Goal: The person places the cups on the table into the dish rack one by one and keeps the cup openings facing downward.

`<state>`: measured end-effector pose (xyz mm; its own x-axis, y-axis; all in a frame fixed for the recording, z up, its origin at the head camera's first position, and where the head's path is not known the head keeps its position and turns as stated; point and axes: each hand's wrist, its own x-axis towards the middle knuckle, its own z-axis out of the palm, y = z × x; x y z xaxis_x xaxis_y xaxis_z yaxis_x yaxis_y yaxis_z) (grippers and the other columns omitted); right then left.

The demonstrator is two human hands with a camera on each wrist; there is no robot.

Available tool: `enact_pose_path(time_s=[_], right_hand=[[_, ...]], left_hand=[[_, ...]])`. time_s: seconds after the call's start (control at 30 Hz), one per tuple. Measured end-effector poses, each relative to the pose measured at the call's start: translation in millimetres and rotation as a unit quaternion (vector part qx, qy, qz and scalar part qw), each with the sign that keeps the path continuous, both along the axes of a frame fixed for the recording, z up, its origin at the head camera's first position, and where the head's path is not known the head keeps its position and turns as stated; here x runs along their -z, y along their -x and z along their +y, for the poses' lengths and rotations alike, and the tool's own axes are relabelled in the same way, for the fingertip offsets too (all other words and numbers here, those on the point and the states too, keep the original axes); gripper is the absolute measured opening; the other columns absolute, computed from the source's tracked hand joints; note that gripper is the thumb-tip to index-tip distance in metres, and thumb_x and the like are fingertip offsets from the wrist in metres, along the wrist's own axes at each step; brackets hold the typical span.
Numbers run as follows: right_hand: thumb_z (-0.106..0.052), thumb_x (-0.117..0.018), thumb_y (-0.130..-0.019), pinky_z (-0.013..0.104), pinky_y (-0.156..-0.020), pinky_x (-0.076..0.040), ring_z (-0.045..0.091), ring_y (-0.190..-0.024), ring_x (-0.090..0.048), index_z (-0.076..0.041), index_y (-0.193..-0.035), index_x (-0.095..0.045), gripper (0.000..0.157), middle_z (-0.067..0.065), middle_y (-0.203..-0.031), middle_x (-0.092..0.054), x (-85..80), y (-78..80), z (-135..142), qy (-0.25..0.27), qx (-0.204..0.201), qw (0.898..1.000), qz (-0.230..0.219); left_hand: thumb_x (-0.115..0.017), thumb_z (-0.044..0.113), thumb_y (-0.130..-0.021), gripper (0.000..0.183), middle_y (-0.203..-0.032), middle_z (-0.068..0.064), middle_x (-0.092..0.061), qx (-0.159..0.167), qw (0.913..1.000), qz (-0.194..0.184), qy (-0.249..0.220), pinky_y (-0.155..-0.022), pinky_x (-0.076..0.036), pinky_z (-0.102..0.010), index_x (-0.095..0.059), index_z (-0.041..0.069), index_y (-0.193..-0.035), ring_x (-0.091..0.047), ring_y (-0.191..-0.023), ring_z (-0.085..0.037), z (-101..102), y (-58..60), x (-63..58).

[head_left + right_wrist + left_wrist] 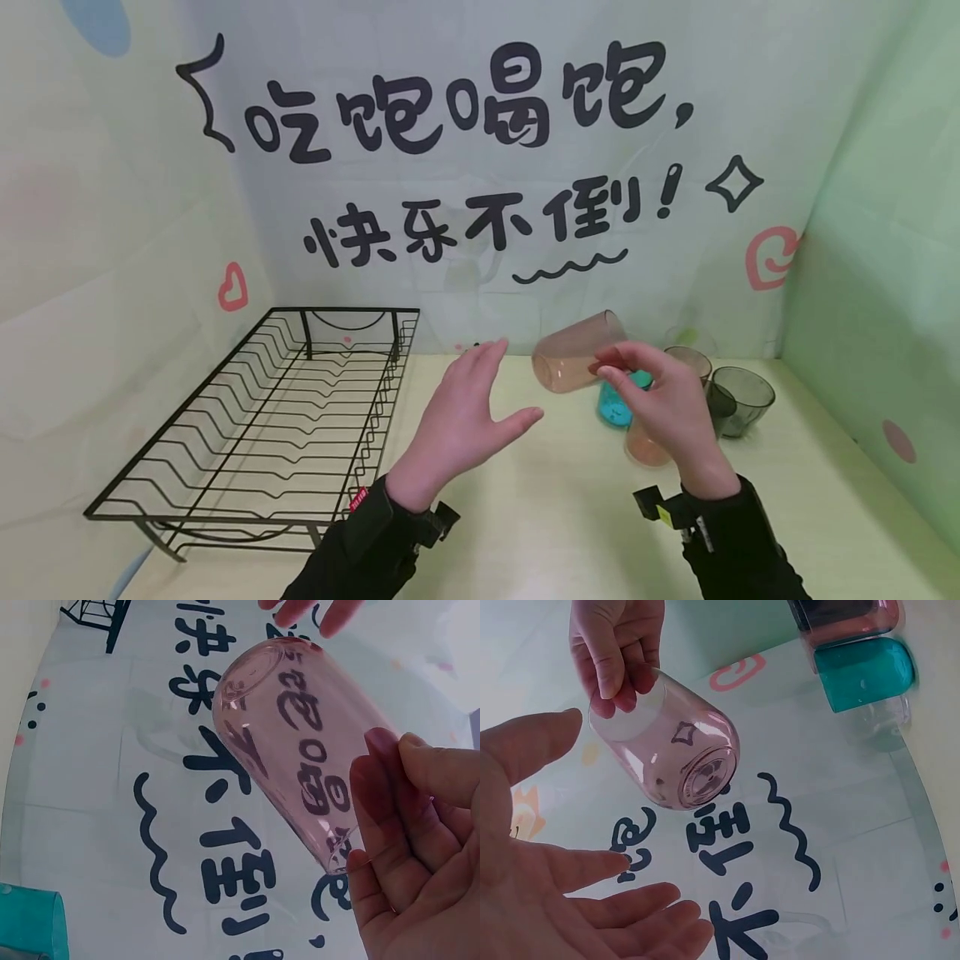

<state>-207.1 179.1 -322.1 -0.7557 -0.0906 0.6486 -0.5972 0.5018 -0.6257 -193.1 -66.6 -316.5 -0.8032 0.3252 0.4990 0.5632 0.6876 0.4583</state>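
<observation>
A clear pink drinking glass (572, 357) is held up in the air, tilted, with its base toward the left. My right hand (670, 410) pinches it at the rim; the right wrist view shows the thumb outside the glass (292, 742) and fingers seen through its pink wall. My left hand (461, 421) is raised to the left of the base, thumb spread away from straight fingers, holding nothing. In the left wrist view, a gap shows between those fingers and the glass (679, 742).
A black wire dish rack (202, 518) stands on the left of the pale table (525, 533). Behind and below my right hand are a teal cup (613, 407), an orange-tinted glass (647, 448) and grey glasses (750, 398). A cloth backdrop (450, 317) with black lettering hangs behind.
</observation>
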Motion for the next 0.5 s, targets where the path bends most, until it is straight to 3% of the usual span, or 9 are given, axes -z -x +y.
enact_pose_path(time_s=[0.33, 0.5], right_hand=[[0.004, -0.070, -0.089, 0.019, -0.081, -0.050, 0.008, -0.094, -0.066, -0.002, -0.104, -0.071, 0.016, 0.007, -0.096, -0.074, 3.1, -8.6, -7.6, 0.076, -0.057, 0.995, -0.009], [0.003, -0.069, -0.090, 0.020, -0.084, -0.050, 0.010, -0.098, -0.066, -0.001, -0.105, -0.071, 0.016, 0.007, -0.096, -0.073, 7.5, -11.5, -11.0, 0.106, -0.069, 0.992, -0.025]], left_hand=[[-0.078, 0.036, -0.084, 0.082, -0.143, -0.017, -0.050, 0.015, 0.9969, -0.041, -0.065, -0.106, -0.040, -0.051, -0.041, 0.000, -0.147, -0.045, -0.133, -0.033, 2.2, 3.2, -5.0], [-0.078, 0.036, -0.084, 0.080, -0.138, -0.016, -0.053, 0.014, 0.9943, -0.043, -0.096, -0.097, -0.048, -0.048, -0.043, 0.000, -0.146, -0.051, -0.125, -0.031, 5.1, 5.4, -0.5]])
